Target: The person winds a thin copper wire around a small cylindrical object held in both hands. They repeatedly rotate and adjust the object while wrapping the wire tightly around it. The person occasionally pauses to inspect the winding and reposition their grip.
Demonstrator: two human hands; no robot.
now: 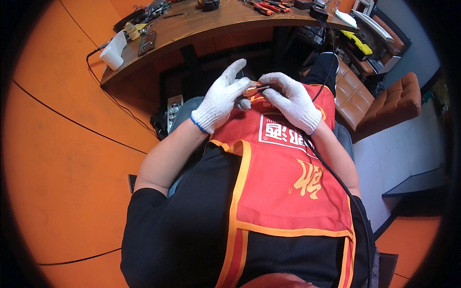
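My left hand [220, 102], in a white knitted glove with a blue cuff edge, is over my lap. One of its fingers points up, while others close around a small orange piece with a dark slim end [254, 90]; its kind is not clear. My right hand [292, 100], gloved the same way, curls its fingers round the dark end from the other side. A thin, light strand shows near the left fingertips. The red apron [269, 192] with yellow edging lies beneath both hands.
A curved wooden desk [192, 31] stands ahead. On it lie red-handled pliers [269, 7], a phone [147, 43], a paper roll [113, 54] and a small bottle [131, 31]. A brown padded chair [384, 105] stands at the right. A black cable [336, 177] runs along my right side.
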